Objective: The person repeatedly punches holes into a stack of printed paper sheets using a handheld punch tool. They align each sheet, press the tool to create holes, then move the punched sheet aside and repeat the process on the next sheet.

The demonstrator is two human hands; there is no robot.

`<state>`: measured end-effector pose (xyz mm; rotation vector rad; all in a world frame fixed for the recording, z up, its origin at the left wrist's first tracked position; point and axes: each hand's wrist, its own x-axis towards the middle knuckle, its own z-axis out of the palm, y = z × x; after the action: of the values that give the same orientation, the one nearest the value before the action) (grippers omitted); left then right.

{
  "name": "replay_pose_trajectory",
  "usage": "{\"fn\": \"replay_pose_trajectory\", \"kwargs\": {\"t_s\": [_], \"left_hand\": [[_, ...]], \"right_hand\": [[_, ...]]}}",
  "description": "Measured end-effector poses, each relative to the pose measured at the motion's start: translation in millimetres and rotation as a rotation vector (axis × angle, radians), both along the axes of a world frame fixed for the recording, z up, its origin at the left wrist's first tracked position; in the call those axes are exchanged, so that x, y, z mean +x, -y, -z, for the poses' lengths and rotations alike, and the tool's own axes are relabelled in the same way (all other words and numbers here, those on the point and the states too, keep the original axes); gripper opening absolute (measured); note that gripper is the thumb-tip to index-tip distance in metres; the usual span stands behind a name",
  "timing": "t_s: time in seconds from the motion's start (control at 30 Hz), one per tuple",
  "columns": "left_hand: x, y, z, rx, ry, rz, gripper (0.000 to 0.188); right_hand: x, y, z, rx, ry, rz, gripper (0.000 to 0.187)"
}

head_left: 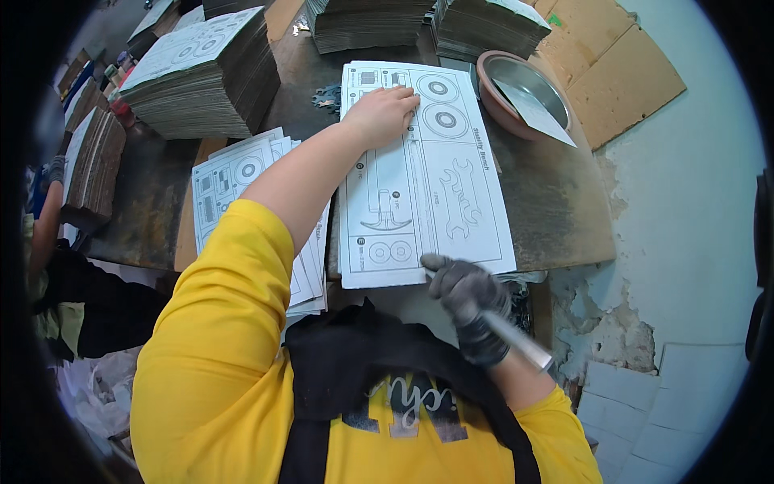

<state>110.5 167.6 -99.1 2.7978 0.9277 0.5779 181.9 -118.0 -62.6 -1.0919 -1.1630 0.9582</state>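
A stack of white printed sheets (476,194) with line drawings of spanners, a hammer and round discs lies in front of me. My bare left hand (380,118) rests on its upper left part, palm down, fingers stretched out. At the sheets' lower edge, my right hand (469,294) wears a grey glove and is closed around a flat, pale, metal-looking bar (516,337). One end of the bar sticks out toward my forearm; its exact kind is unclear. The right hand is slightly blurred. Partly beneath my left arm, loose printed sheets (230,181) lie fanned out.
Tall stacks of printed card (197,77) stand at the far left and back of the dark table (556,218). A reddish-rimmed basin (489,89) at the back right has a sheet across it. Brown cardboard (625,89) leans by the wall. Another person's arm (47,214) shows at the left.
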Motion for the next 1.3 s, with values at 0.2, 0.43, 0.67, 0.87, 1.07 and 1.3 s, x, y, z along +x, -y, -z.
{"fn": "replay_pose_trajectory", "kwargs": {"t_s": [0.2,0.43,0.67,0.87,1.07,1.3], "left_hand": [[-23.2,90.1,-26.4,-0.066,0.144,0.095,0.034],[-54.3,202.8,-26.9,0.315,-0.082,0.305,0.049],[-49.4,206.1,-73.8,0.313,-0.102,0.246,0.044],[-48.7,197.1,-80.7,0.117,-0.102,0.112,0.052],[-131.5,184.7,-105.2,0.339,0.413,-0.224,0.054],[-256.4,206.6,80.7,0.233,0.013,-0.331,0.033]], "right_hand": [[52.1,-1.8,-11.4,0.439,-0.294,0.186,0.046],[85.0,17.5,-2.3,0.478,-0.409,0.215,0.039],[103.5,14.4,-18.8,0.613,-0.399,0.224,0.040],[110.8,-2.7,-29.9,0.688,-0.432,0.136,0.040],[119.5,-10.9,-23.5,0.698,-0.508,0.253,0.040],[108.6,-32.6,-17.8,0.644,-0.448,0.177,0.039]]}}
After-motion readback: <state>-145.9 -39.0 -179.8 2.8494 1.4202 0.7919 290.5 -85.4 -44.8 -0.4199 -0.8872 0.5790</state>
